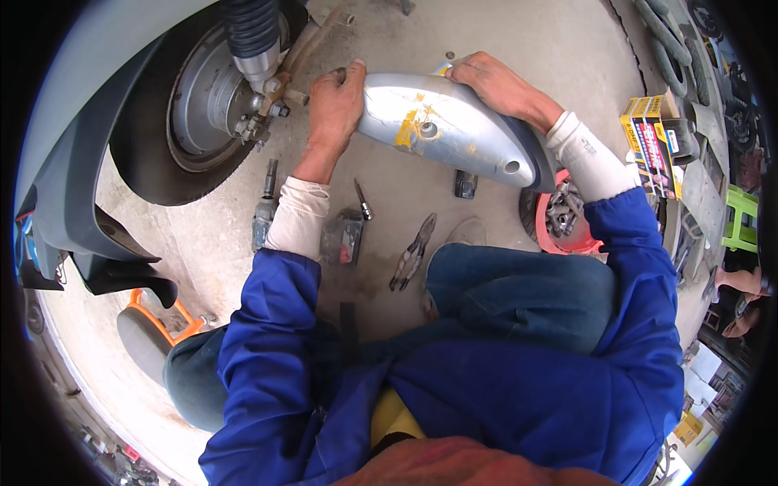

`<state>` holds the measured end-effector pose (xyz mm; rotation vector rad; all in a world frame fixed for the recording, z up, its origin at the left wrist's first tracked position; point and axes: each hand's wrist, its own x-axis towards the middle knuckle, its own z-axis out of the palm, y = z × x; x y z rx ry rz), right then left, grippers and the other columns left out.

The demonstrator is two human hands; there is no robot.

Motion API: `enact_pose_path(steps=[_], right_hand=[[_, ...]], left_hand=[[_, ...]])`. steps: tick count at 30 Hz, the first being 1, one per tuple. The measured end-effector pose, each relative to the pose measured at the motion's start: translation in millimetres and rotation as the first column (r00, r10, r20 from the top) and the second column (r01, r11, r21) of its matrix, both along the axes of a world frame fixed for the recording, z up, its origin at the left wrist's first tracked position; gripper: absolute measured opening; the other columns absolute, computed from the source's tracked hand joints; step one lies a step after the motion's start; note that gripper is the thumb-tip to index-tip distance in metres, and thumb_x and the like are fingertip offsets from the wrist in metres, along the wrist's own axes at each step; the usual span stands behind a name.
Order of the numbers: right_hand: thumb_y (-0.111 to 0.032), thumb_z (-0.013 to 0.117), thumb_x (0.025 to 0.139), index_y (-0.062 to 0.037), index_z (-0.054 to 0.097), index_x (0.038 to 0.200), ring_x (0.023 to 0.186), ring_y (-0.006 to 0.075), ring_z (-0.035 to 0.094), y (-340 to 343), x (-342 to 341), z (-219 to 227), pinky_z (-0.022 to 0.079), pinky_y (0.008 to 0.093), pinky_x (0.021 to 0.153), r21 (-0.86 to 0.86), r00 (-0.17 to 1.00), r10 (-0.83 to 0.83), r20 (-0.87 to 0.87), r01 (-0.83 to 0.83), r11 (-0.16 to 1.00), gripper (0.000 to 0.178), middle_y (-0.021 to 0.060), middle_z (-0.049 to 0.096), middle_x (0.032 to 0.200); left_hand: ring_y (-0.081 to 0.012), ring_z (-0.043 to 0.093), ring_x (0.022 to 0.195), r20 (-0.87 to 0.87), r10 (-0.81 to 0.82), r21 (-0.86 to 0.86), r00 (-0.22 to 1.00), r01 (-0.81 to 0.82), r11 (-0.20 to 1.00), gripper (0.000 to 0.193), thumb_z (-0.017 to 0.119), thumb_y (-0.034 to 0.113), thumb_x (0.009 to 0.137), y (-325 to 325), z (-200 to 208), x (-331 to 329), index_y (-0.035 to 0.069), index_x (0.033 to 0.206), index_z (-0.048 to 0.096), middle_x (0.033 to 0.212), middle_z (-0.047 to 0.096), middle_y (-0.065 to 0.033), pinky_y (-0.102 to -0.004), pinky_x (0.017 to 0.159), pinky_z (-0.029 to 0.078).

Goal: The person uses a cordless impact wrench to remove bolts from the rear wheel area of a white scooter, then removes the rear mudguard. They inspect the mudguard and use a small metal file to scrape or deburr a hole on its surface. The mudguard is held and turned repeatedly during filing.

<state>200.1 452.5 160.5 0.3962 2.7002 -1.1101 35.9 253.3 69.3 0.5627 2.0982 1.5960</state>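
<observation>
Panel (462, 138), silver and scuffed, was grasped at upper centre by fingers (462, 73) of the left hand (335, 105) and right hand (498, 83).

On the concrete floor (535, 32), pliers (412, 257) lie near the middle — toward its right edge come a red basin (577, 242) of metal parts (562, 211) and a printed carton (651, 144).

A vehicle repair workshop is suggested by the exposed wheel (190, 105), the scuffed silver body panel (466, 142) being handled, the pliers (412, 253) and power tool (264, 217) laid on the concrete floor (519, 36) (visibly stained), and the red basin (577, 241) in which metal parts (562, 211) are heaped.
</observation>
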Motion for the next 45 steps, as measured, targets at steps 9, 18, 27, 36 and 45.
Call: enact_pose_path(steps=[9,18,27,36,45], right_hand=[[-0.027,0.043,0.103,0.0101,0.067,0.095,0.079,0.0309,0.064,9.7,6.7,-27.9,0.052,0.0421,0.078,0.085,0.985,0.096,-0.143,-0.084,0.993,0.044,0.0239,0.069,0.09],[-0.027,0.043,0.105,0.0075,0.069,0.104,0.097,0.0312,0.065,13.0,3.7,-24.8,0.052,0.041,0.093,-0.079,0.998,0.022,0.058,-0.017,0.997,0.043,0.025,0.07,0.105],[-0.023,0.038,0.107,0.0014,0.069,0.121,0.122,0.0404,0.057,13.6,4.8,-35.6,0.046,0.045,0.109,0.176,0.98,0.201,-0.004,-0.197,0.964,0.042,0.024,0.067,0.125],[-0.019,0.039,0.106,0.0033,0.07,0.116,0.107,0.0375,0.065,2.0,-5.6,-24.6,0.051,0.0433,0.1,-0.008,0.989,0.059,0.136,-0.058,0.998,0.039,0.0242,0.072,0.109],[-0.037,0.047,0.106,0.0071,0.068,0.121,0.118,0.0321,0.059,7.0,3.1,-42.4,0.044,0.038,0.107,-0.052,0.989,0.005,0.147,0.003,0.999,0.051,0.025,0.061,0.131]], left_hand=[[-0.0152,0.053,0.068,0.079,-0.047,-0.024,0.996,0.05,0.998,0.059,0.062,0.042,0.099,-4.2,4.6,4.9,-0.014,0.08,0.064,0.066,0.059,-0.0145,-0.0395,0.066,0.048],[-0.0114,0.05,0.063,0.147,-0.071,-0.054,0.987,0.08,0.995,0.056,0.065,0.045,0.101,-9.2,-1.7,2.0,-0.007,0.08,0.068,0.071,0.061,-0.0026,-0.0342,0.055,0.041],[-0.0161,0.058,0.069,0.163,-0.041,-0.037,0.986,0.048,0.998,0.059,0.062,0.044,0.099,-12.5,-14.8,0.5,-0.013,0.083,0.069,0.07,0.066,-0.0136,-0.0374,0.066,0.049],[-0.0168,0.058,0.069,0.127,-0.038,-0.09,0.991,0.049,0.995,0.059,0.062,0.044,0.098,-15.6,-4.1,1.5,-0.014,0.084,0.069,0.072,0.067,-0.0152,-0.0377,0.068,0.05],[-0.0157,0.056,0.07,0.275,-0.06,-0.062,0.96,0.08,0.995,0.059,0.063,0.043,0.098,-13.7,-21.9,3.4,-0.013,0.081,0.068,0.072,0.064,-0.0129,-0.0379,0.065,0.048]])
